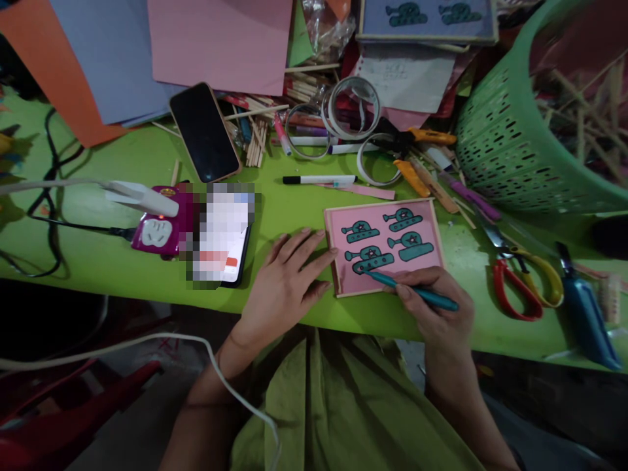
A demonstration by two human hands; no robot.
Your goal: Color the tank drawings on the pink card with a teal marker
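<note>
A pink card (392,224) framed with thin wooden sticks lies on the green table, bearing several green tank drawings outlined in black. My right hand (439,307) grips a teal marker (422,294), and its tip meets the lower left tank drawing (370,258). Small circles show along the tracks of some tanks; the lower right tank's track is plain. Flat on the table, my left hand (289,275) has its fingers outstretched, with fingertips at the card's left edge.
Scissors (515,288) and a blue-handled cutter (586,314) lie right of the card. Behind are a capped marker (318,179), tape rolls (353,108) and a green basket (500,124) of sticks. Two phones (205,134) and a purple power socket (161,229) sit left; a white cable (216,366) crosses my left arm.
</note>
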